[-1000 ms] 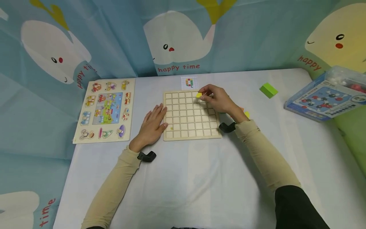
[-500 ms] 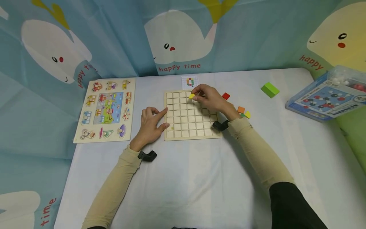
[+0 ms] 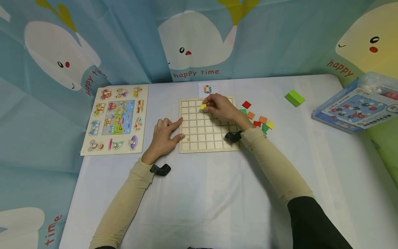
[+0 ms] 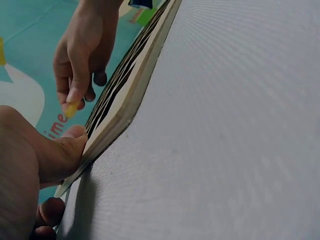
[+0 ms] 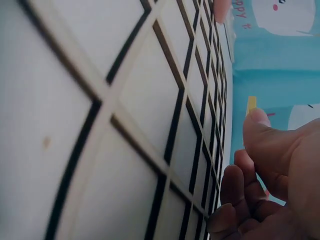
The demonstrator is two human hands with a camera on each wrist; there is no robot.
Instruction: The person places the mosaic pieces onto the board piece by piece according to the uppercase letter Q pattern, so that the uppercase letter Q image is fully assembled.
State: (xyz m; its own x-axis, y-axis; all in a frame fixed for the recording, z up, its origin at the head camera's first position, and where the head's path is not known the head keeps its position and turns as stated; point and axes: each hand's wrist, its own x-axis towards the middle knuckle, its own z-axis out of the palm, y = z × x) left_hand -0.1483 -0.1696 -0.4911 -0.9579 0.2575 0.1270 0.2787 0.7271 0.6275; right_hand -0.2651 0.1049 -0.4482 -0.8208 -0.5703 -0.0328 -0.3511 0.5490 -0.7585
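Observation:
My right hand (image 3: 221,108) pinches a small yellow tile (image 3: 203,107) between thumb and fingertips, over the upper left squares of a wooden grid board (image 3: 199,146). In the right wrist view the yellow tile (image 5: 251,103) sticks out past the thumb, and the board's raised lattice (image 5: 167,170) fills the left side. My left hand (image 3: 163,137) rests at the board's left edge, thumb and forefinger spread apart and touching the frame. Seen from the left wrist, its thumb (image 4: 67,150) presses on the rim.
Several loose tiles, among them a red one (image 3: 246,104) and an orange one (image 3: 263,119), lie right of the board. Behind it is a pattern card (image 3: 207,89). A picture puzzle (image 3: 116,117) lies left; a green block (image 3: 294,98) and a boxed set (image 3: 351,107) are at right.
My right hand has carried the yellow tile leftward across the board's top, uncovering loose tiles at right. The left hand's flat fingers have drawn back, leaving forefinger and thumb at the edge.

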